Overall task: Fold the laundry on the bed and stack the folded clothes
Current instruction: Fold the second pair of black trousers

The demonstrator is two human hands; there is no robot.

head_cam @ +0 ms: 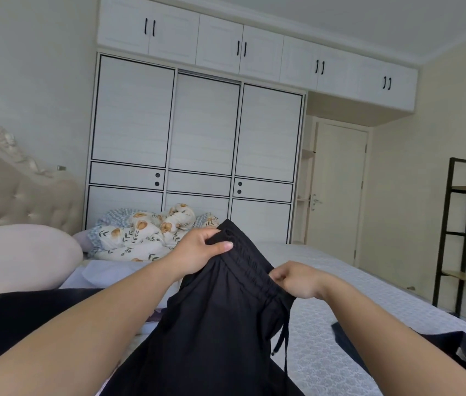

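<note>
A pair of black trousers with an elastic, drawstring waistband hangs lifted above the bed. My left hand grips the far end of the waistband, thumb on top. My right hand pinches the near end of the same waistband. The drawstring dangles below my right hand. The legs fall toward me and leave the frame at the bottom. Another dark garment lies on the bed under my left forearm, and a dark piece lies at the right edge.
A floral quilt is bunched at the far side of the bed, next to a pink pillow and the tufted headboard. A white wardrobe stands behind. A black metal shelf stands at right beside the door.
</note>
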